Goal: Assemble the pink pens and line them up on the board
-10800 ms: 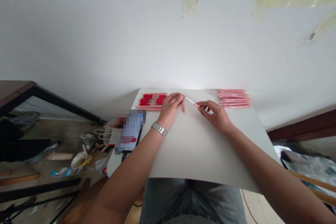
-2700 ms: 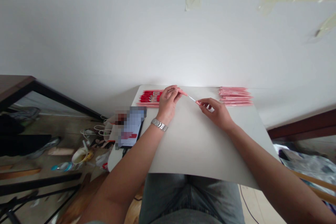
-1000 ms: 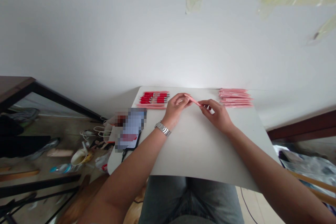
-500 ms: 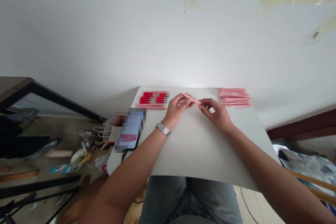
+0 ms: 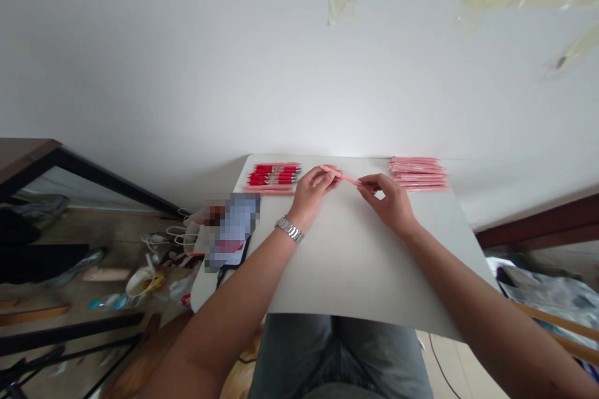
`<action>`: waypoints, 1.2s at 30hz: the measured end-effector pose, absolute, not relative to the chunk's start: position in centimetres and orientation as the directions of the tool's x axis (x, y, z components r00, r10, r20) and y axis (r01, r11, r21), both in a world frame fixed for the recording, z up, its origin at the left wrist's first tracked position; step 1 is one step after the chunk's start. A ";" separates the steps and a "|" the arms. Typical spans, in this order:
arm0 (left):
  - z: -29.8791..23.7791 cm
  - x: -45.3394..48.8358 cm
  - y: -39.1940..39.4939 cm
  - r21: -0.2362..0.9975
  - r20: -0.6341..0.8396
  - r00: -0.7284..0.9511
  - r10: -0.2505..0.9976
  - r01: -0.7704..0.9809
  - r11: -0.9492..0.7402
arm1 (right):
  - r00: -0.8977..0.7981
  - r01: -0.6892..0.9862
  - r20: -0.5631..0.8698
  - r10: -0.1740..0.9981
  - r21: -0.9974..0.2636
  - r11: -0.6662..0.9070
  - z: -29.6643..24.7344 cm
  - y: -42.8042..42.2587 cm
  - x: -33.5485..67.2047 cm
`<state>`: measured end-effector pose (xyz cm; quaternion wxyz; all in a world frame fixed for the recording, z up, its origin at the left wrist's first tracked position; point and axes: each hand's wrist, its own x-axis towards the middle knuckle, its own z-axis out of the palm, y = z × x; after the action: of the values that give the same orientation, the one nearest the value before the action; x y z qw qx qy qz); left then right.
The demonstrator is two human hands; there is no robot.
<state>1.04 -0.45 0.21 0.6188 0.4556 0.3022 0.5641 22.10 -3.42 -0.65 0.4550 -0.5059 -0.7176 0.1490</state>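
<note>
Between my two hands, above the white table (image 5: 346,255), is a pink pen (image 5: 349,179), tilted slightly down to the right. My left hand (image 5: 318,186), with a metal watch on its wrist, is closed around the pen's left part. The fingertips of my right hand (image 5: 384,196) pinch its right end. Left of my hands lies a row of red pens (image 5: 276,174) with pink pens (image 5: 269,189) in front of it. Beyond my right hand is a stack of pink pens (image 5: 418,173).
A blurred-out phone (image 5: 234,230) with a cable lies at the table's left edge. The white wall (image 5: 299,75) rises behind the table. On the floor at the left are a cup (image 5: 139,282) and a plastic bottle (image 5: 110,303). Bags (image 5: 556,293) lie at the right.
My hands have drawn slightly apart, my left one moving a little left. More of the pink pen now shows between them.
</note>
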 end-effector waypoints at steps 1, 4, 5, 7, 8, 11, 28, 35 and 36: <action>0.2 1.0 -0.5 0.906 0.142 0.190 0.971 -0.421 -0.050 | -0.067 0.593 0.497 0.865 -0.677 0.435 -0.6 -3.4 22.1; 0.3 0.9 -0.5 0.907 0.149 0.204 0.968 -0.419 -0.051 | -0.060 0.590 0.492 0.869 -0.684 0.428 -0.5 -3.4 22.0; 0.3 0.9 -0.5 0.906 0.151 0.206 0.967 -0.420 -0.052 | -0.063 0.588 0.490 0.869 -0.686 0.430 -0.4 -3.5 22.0; 0.4 0.9 -0.5 0.904 0.156 0.210 0.965 -0.424 -0.054 | -0.075 0.582 0.478 0.875 -0.692 0.428 -0.3 -3.5 22.0; 0.4 0.9 -0.6 0.903 0.156 0.215 0.964 -0.427 -0.051 | -0.081 0.578 0.468 0.880 -0.698 0.424 -0.2 -3.6 22.0; 0.4 0.9 -0.7 0.897 0.148 0.232 0.961 -0.440 -0.032 | -0.097 0.577 0.433 0.896 -0.709 0.405 0.0 -3.6 22.0; 0.2 1.0 -0.2 0.895 0.141 0.171 0.975 -0.442 -0.052 | -0.045 0.565 0.475 0.879 -0.713 0.415 -1.0 -3.2 22.1; 0.3 0.9 -0.2 0.894 0.149 0.239 0.960 -0.447 -0.028 | -0.079 0.576 0.404 0.911 -0.728 0.372 -0.1 -3.6 22.0; 0.4 0.9 -0.2 0.894 0.152 0.245 0.958 -0.446 -0.027 | -0.084 0.581 0.400 0.913 -0.724 0.371 0.0 -3.7 22.0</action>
<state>0.85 -0.24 0.36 0.6400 0.4615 0.2769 0.5484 21.97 -3.66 0.00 0.4259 -0.5259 -0.7101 0.1945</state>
